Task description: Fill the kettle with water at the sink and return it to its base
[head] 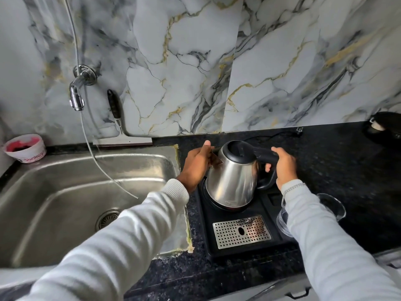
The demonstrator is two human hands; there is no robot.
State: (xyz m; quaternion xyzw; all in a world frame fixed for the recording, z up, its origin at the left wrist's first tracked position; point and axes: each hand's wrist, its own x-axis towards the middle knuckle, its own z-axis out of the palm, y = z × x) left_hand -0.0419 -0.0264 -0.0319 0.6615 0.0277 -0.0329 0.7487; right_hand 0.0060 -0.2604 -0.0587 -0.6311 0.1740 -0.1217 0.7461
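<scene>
A stainless steel kettle [233, 181] with a black lid and black handle sits on its round base in a black tray [219, 242] on the dark counter. My right hand [284, 168] is wrapped around the kettle's handle. My left hand [196, 166] presses flat against the kettle's left side by the spout, fingers spread. The steel sink [65, 192] lies to the left, with a chrome tap [77, 94] on the marble wall above it. The lid looks shut.
A thin hose [97, 161] hangs from the wall into the sink. A pink-and-white tub [25, 148] stands at the sink's back left corner. A squeegee [117, 118] leans on the wall. A clear glass [332, 205] stands right of the tray, whose front holds a perforated drip grate [242, 232].
</scene>
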